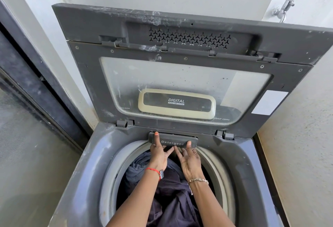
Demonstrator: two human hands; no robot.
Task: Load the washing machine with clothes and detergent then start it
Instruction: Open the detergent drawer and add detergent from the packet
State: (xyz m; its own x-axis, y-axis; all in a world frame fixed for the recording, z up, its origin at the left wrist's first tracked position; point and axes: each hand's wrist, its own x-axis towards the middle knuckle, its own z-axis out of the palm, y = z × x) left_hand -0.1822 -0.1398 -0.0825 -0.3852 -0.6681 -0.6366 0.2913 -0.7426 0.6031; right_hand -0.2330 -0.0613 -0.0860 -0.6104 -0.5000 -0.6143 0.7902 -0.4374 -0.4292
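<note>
Forearms: both reach in from 6 o'clock over the drum opening toward the drawer at the back rim.
Left hand (pixel 158 156): thumb up, pressed flat on the front of the detergent drawer (pixel 173 141) at its 9 o'clock end; the other fingers curl beneath the drawer's lower edge, so it pinches the drawer between thumb and fingers.
Right hand (pixel 190 161): thumb on the drawer front at its 3 o'clock end, fingers spread and reaching under the lower edge; whether they press it from below I cannot tell.
Wrists: red thread and a small clasp on the left, a metal chain on the right.
Detergent drawer: dark, lettered "Detergent", set in the back rim at 12 o'clock from the drum, sticking out a little.
Clothes (pixel 173 196): dark blue fabric heaped inside the drum, under both hands.
Washing machine (pixel 93 154): grey top-loader, dusty rim around a round opening.
Lid (pixel 180 82): raised upright at 12 o'clock, clear window with a "DIGITAL" badge.
Tap (pixel 282 10): on the wall at 1 o'clock.
</note>
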